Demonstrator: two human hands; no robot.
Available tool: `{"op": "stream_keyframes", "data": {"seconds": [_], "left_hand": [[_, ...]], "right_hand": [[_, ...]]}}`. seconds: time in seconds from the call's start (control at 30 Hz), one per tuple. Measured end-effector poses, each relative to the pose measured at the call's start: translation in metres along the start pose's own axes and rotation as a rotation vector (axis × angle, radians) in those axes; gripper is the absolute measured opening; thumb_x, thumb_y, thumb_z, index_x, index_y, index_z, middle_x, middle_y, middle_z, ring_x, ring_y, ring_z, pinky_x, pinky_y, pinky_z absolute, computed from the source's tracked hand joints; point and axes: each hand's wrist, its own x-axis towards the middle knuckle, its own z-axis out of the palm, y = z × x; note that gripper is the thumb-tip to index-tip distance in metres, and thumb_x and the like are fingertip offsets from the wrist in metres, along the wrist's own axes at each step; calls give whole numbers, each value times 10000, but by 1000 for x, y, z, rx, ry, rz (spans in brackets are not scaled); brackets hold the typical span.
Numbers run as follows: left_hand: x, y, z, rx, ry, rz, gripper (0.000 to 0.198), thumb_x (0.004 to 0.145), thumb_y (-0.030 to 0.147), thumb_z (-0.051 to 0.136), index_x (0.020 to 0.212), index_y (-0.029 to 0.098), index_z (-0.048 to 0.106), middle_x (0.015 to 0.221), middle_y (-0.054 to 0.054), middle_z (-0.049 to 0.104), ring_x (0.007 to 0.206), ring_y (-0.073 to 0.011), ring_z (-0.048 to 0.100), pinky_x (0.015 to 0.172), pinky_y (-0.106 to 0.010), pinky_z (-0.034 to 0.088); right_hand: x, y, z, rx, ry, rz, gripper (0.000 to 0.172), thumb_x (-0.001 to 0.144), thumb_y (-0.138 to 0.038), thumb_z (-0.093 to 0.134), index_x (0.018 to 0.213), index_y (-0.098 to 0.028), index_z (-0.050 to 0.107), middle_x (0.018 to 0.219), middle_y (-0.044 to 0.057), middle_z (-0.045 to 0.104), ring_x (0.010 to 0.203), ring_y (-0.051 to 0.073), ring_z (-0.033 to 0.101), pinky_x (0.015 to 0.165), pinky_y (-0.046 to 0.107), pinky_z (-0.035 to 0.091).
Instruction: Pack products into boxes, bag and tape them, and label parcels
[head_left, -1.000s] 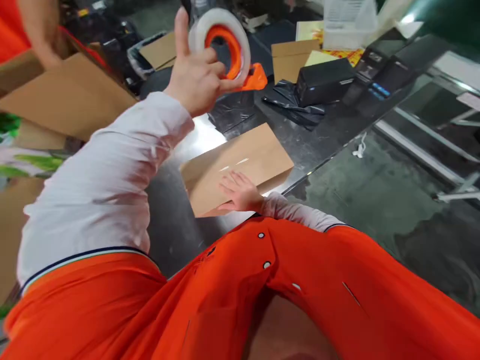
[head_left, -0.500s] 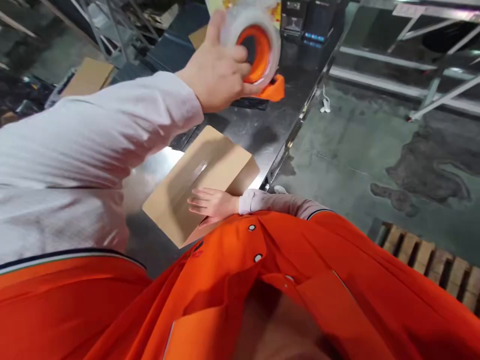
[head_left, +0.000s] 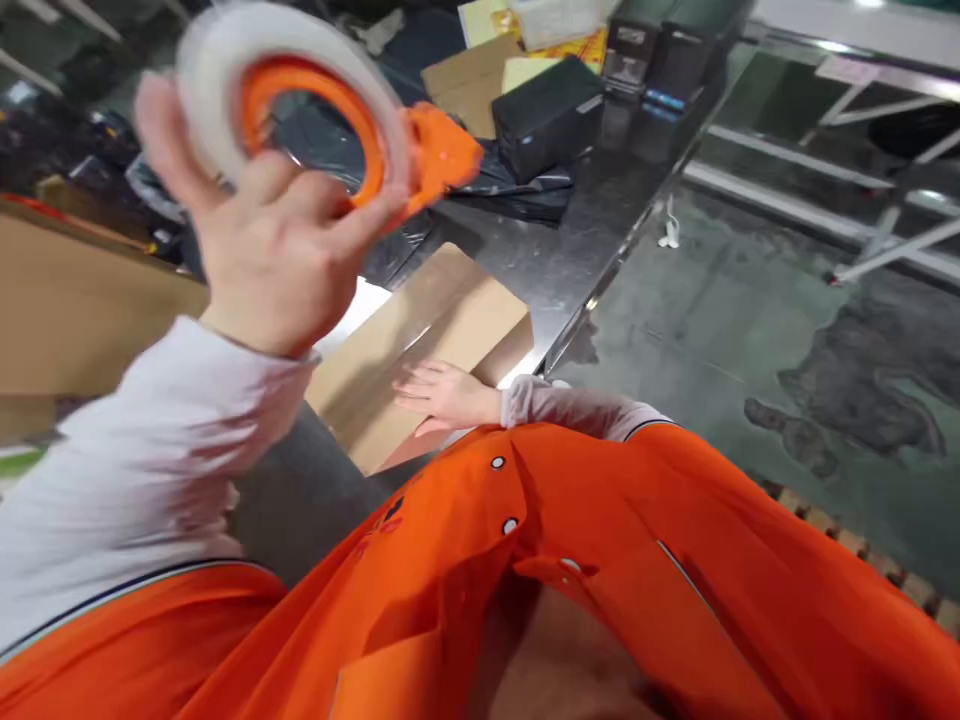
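Here, two hands [head_left: 281, 255] [head_left: 454, 397] touch one tape dispenser [head_left: 380, 120], one carton [head_left: 450, 315].

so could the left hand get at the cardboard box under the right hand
Probably yes: the left hand is raised near the cardboard box with nothing visible between them, though it holds the tape dispenser; the right hand covers only part of the top.

No text is legible: small marks [head_left: 591, 104] on the black box [head_left: 551, 120], right of the left fingers [head_left: 322, 195], and on the orange garment [head_left: 442, 500] below them, are blurred.
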Motion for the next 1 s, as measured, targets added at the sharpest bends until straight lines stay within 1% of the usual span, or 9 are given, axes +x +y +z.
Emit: {"op": "stream_keyframes", "data": {"seconds": [0.07, 0.17, 0.3, 0.43, 0.57, 0.67, 0.77, 0.87, 1.0], "left_hand": [[-61, -39, -15, 216, 148, -196, 552, 1041, 459, 461, 1511, 326, 718, 949, -19, 656, 1371, -402, 635, 1312, -805, -96], [-172, -74, -12, 435, 319, -691, 755, 897, 444, 589, 1635, 291, 625, 1095, -85, 702, 1293, -469, 654, 1287, -893, 80], [-271, -62, 15, 501, 497, -1280, 777, 929, 465, 608, 1674, 244, 588, 1207, -126, 713, 1391, -482, 595, 1333, -834, 74], [-281, -32, 66, 472, 533, -1513, 655, 958, 391, 580, 1582, 224, 685, 1194, -153, 704, 1357, -446, 594, 1337, -814, 35], [-268, -19, 123, 169, 249, -1269, 626, 962, 174, 526, 1545, 293, 722, 1001, -111, 686, 1185, -367, 624, 1335, -799, 14], [-274, -18, 141, 116, 209, -1258, 613, 957, 171, 561, 1531, 297, 736, 1074, -135, 708, 1233, -387, 621, 1343, -785, 22], [-286, -14, 147, 129, 332, -1470, 603, 984, 250, 571, 1575, 239, 692, 1173, -177, 728, 1300, -426, 607, 1327, -795, 90], [-294, -3, 152, 113, 435, -1636, 638, 1012, 317, 557, 1635, 198, 617, 1241, -205, 733, 1350, -441, 603, 1307, -791, 164], [-305, 14, 159, 53, 397, -1700, 655, 999, 333, 573, 1620, 131, 621, 1265, -247, 731, 1371, -457, 614, 1307, -758, 219]], "right_hand": [[2, 5, -2, 3, -16, -27, 662, 1133, -608, 556, 1614, -157, 621, 1714, 104, 549, 1654, 336, 424, 1380, 484, 325], [13, 18, -5, 0, -16, -73, 682, 1134, -629, 504, 1587, -140, 651, 1675, 161, 585, 1619, 385, 468, 1327, 551, 381], [45, 37, -12, -38, -22, -80, 730, 1125, -642, 477, 1586, -101, 646, 1632, 246, 601, 1549, 440, 526, 1272, 602, 394], [61, 37, -15, -67, -36, -67, 727, 1139, -619, 433, 1579, -80, 646, 1618, 260, 609, 1530, 448, 526, 1264, 602, 370], [35, 22, -26, -84, -141, -54, 681, 1128, -578, 493, 1544, -73, 679, 1639, 268, 584, 1533, 467, 522, 1255, 612, 385], [38, 15, -54, -73, -293, -90, 625, 1108, -606, 547, 1357, -85, 785, 1507, 278, 685, 1404, 450, 627, 1179, 577, 471], [101, 7, -74, -41, -357, -22, 671, 1121, -676, 504, 1198, -75, 792, 1262, 254, 777, 1205, 389, 720, 1115, 559, 526], [189, -3, -60, -31, -206, 195, 876, 1031, -810, 590, 1365, -2, 646, 1489, 299, 642, 1388, 394, 617, 1223, 635, 439], [248, -12, -23, 101, -379, 281, 436, 1013, -501, 711, 961, -71, 664, 1148, 190, 768, 1143, 232, 727, 1069, 426, 567]]}}
